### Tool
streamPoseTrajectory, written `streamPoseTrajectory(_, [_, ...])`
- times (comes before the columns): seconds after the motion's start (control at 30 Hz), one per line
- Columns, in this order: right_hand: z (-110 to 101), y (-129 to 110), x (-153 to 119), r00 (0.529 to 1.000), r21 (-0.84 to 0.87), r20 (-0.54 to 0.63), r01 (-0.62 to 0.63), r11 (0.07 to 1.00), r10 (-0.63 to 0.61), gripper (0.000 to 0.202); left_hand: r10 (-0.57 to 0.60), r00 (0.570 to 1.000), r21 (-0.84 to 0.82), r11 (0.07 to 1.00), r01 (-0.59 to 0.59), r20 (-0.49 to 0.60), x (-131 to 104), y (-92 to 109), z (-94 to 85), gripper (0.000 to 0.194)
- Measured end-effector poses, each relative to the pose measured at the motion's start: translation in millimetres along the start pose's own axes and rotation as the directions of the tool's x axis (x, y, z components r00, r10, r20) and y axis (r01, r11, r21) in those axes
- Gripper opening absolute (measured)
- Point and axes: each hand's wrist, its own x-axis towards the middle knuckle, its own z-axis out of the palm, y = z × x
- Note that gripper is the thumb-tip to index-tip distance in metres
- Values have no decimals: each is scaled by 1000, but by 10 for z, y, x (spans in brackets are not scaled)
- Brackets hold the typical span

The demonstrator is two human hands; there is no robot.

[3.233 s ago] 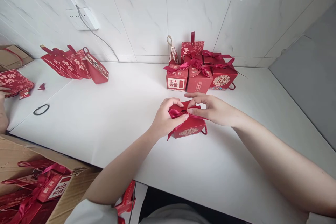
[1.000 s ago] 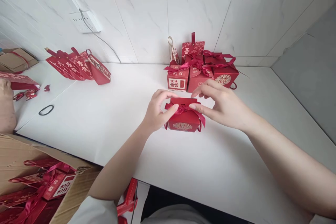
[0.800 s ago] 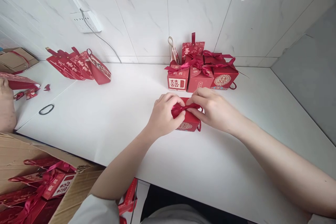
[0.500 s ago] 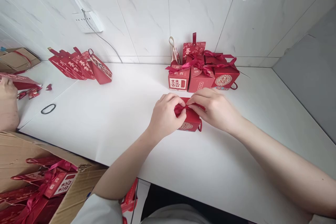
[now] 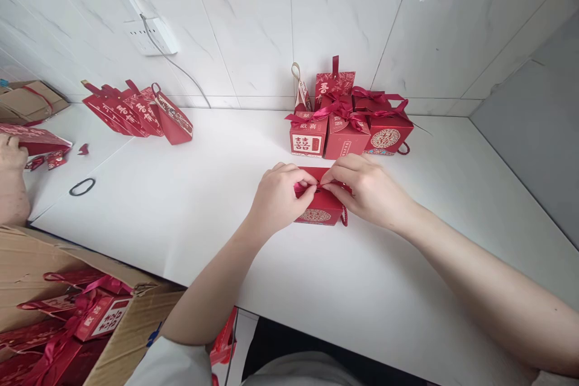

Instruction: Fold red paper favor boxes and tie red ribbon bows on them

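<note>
A red gift box (image 5: 323, 215) with a round gold emblem on its front stands on the white table, a twisted red cord at its right side. Across its top runs a red ribbon (image 5: 319, 184). My left hand (image 5: 283, 196) pinches the ribbon between thumb and forefinger from the left. From the right, my right hand (image 5: 364, 190) pinches it too, the fingertips of both hands almost meeting over the box's middle. The fingers cover much of the ribbon and part of the box top.
Behind stand several ribboned red boxes (image 5: 348, 139) against the tiled wall. Red triangular bags (image 5: 131, 114) lean together at the back left. A black ring (image 5: 82, 187) lies near another person's hand (image 5: 12, 160). A cardboard carton (image 5: 122, 325) of red boxes is at lower left.
My left hand has shifted slightly left, drawing its fingertips a little away and showing more of the gold emblem. My right hand stays nearly in place.
</note>
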Motion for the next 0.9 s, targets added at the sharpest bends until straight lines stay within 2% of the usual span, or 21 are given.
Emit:
streamPoseTrajectory(0.17, [-3, 9, 3, 999, 49, 16, -41, 998, 40, 15, 122, 983, -27, 993, -119, 135, 60, -41, -178, 23])
streamPoseTrajectory(0.33, [1, 25, 12, 999, 71, 17, -48, 996, 47, 15, 275, 924, 77, 949, -304, 267, 202, -60, -290, 20])
streamPoseTrajectory(0.43, [-2, 32, 14, 999, 88, 20, -40, 995, 38, 15, 320, 907, 152, 917, -369, 275, 218, -63, -277, 23])
streamPoseTrajectory(0.6, [4, 33, 19, 1000, 95, 23, -16, 995, 14, 12, 354, 905, 267, 872, -411, 237, 165, -60, -215, 24])
streamPoseTrajectory(0.77, [29, 19, 21, 998, 90, 44, -46, 995, 42, 14, 332, 915, 233, 894, -382, 227, 161, -60, -192, 18])
streamPoseTrajectory(0.9, [36, 1, 21, 998, 60, 67, -3, 998, -1, 15, 317, 921, 194, 912, -361, 224, 179, -67, -178, 15])
